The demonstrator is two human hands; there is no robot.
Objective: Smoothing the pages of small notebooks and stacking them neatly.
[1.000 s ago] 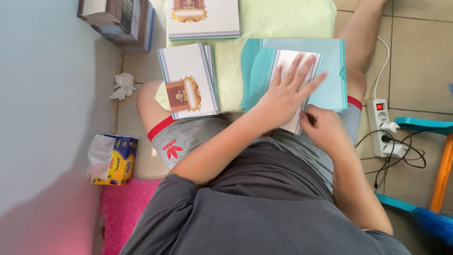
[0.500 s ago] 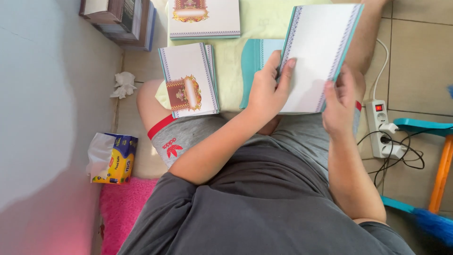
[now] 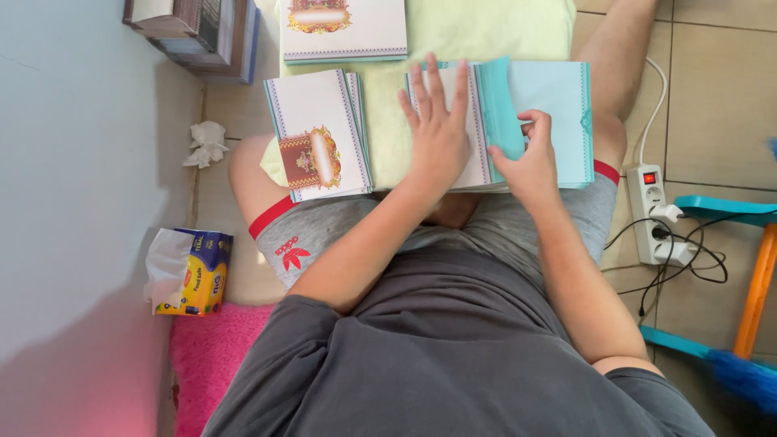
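Left hand (image 3: 437,133) pressed flat, fingers spread, on the white inner face of an open card (image 3: 518,121) lying across the lap. Right hand (image 3: 526,158) pinching the card's teal flap (image 3: 495,109) at the centre fold, thumb and fingers closed on the thin, stiff paper. Card smooth and rectangular, pale teal outside, with a fine dotted border along the edges; right half lying flat over the right thigh.

Just left of it, on the left thigh, a neat stack of cards (image 3: 320,133): white faces, teal edges, an ornate red-and-gold emblem printed low on the top one. Beyond that, another stack (image 3: 344,28) with the same gilt ornament, resting on a soft pale-green cloth (image 3: 477,28) spread over the tiled floor (image 3: 720,89).

On the floor by the blue wall, a crumpled white tissue (image 3: 206,144) and a yellow-blue tissue pack (image 3: 190,271) with soft paper bulging out. Fluffy pink mat (image 3: 206,364) below. At right, a white power strip (image 3: 657,214) with a lit red switch and tangled black cables.
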